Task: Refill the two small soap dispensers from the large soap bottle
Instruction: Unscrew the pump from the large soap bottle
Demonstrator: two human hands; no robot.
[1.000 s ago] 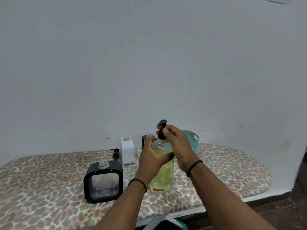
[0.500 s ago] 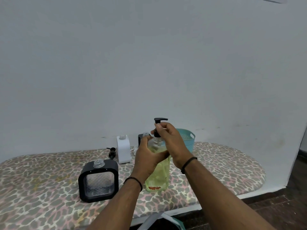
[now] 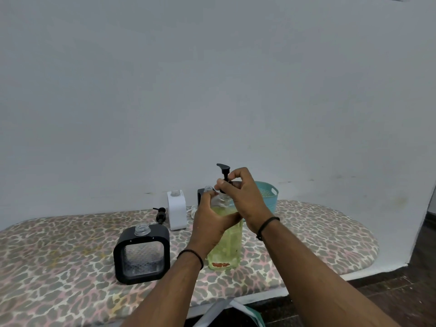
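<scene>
We see the big bottle (image 3: 225, 246) upright on the leopard-print pad (image 3: 306, 234), near the middle of its front edge; our left hand (image 3: 210, 223) wraps its fingers round the bottle's shoulder; our right hand (image 3: 243, 197) pinches the collar of the black pump (image 3: 223, 172) at the bottle's neck, fingers curled, the spout pointing left. Left of the bottle, near the front edge, stands a black dispenser (image 3: 142, 253), its neck uncapped; a white dispenser (image 3: 177, 210), also uncapped, stands toward the back edge, with a loose pump (image 3: 161, 214) lying just beside it; a teal basket (image 3: 267, 197) sits at the back edge behind our right hand; another black thing behind the left hand is mostly hidden.
</scene>
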